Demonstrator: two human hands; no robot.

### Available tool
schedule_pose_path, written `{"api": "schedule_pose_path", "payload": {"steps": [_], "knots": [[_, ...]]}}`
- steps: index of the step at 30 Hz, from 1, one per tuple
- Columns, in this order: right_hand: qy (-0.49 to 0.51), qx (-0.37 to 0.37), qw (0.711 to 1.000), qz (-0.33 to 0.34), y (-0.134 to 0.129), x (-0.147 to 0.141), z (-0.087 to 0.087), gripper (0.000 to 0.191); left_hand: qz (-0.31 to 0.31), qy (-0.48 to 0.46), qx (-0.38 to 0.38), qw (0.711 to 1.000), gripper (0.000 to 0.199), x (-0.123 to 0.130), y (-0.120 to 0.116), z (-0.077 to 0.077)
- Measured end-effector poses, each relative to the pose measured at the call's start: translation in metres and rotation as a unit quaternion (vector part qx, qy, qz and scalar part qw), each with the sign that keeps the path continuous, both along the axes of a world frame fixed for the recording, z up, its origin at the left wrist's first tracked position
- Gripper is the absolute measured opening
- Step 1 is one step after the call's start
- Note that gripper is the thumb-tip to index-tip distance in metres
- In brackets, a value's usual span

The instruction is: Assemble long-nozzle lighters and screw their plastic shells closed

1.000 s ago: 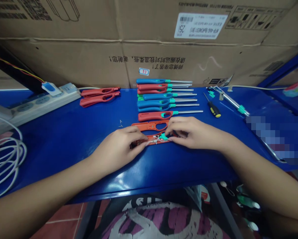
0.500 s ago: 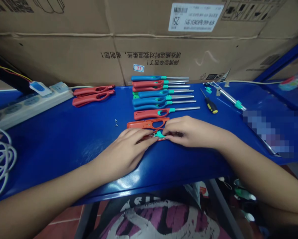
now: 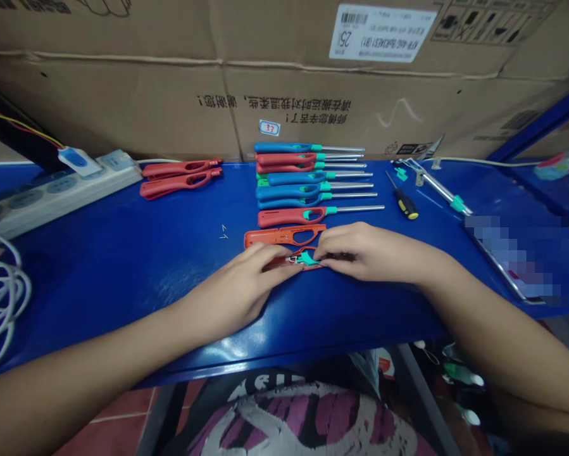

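Before a carton (image 3: 146, 104) with an upside-down label (image 3: 383, 33) reading "25", the left hand (image 3: 246, 278) and right hand (image 3: 357, 252) grasp an orange shell half (image 3: 278, 261).

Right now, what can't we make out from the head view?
All in the head view:
- Nearer lighter shell half: both ends hidden by the left hand and right hand.
- Teal trigger: too small to tell whether fingers touch it.
- White cable coil: cut off by left edge.
- Flat object at right: face pixelated.
- Metal bits: too small to identify.
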State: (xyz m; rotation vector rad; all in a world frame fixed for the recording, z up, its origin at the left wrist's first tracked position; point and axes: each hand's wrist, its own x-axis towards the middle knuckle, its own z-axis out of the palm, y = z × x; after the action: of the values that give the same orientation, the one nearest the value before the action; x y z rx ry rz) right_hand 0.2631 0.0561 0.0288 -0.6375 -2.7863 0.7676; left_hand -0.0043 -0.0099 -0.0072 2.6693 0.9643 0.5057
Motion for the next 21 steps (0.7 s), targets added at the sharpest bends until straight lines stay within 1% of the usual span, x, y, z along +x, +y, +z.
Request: {"api": "schedule_pose_path", "payload": {"steps": [4,6,9,11,13,15,18,21], "knots": [[0.008,-0.001,1.000,0.012,0.000,0.000,0.001,0.017,-0.002,-0.013,0.004,1.000,0.047,0.000,0.000,0.001],[0.030,-0.004,0.999,0.011,0.002,0.002,0.001,0.018,-0.005,-0.018,0.011,1.000,0.046,0.000,0.001,0.001],[0.057,0.040,0.997,-0.031,0.009,0.006,-0.002,0.023,-0.006,-0.020,0.011,1.000,0.042,0.001,0.001,-0.001],[0.037,0.082,0.993,-0.072,0.013,0.008,-0.007,0.026,0.000,-0.027,0.007,1.000,0.040,0.000,0.001,-0.002],[0.001,0.106,0.990,-0.096,0.016,0.008,-0.013,0.023,0.007,-0.047,0.007,0.999,0.037,0.000,0.002,-0.002],[-0.012,0.111,0.988,-0.103,0.018,0.008,-0.016,0.016,0.016,-0.075,0.016,0.997,0.035,-0.001,0.003,0.002],[0.035,0.078,0.992,-0.098,0.018,0.006,-0.014,0.010,0.045,-0.084,0.050,0.994,0.036,-0.004,0.007,0.010],[0.114,-0.016,0.986,-0.120,0.016,0.004,-0.008,0.013,0.074,-0.058,0.099,0.991,0.037,-0.010,0.014,0.016]]}}
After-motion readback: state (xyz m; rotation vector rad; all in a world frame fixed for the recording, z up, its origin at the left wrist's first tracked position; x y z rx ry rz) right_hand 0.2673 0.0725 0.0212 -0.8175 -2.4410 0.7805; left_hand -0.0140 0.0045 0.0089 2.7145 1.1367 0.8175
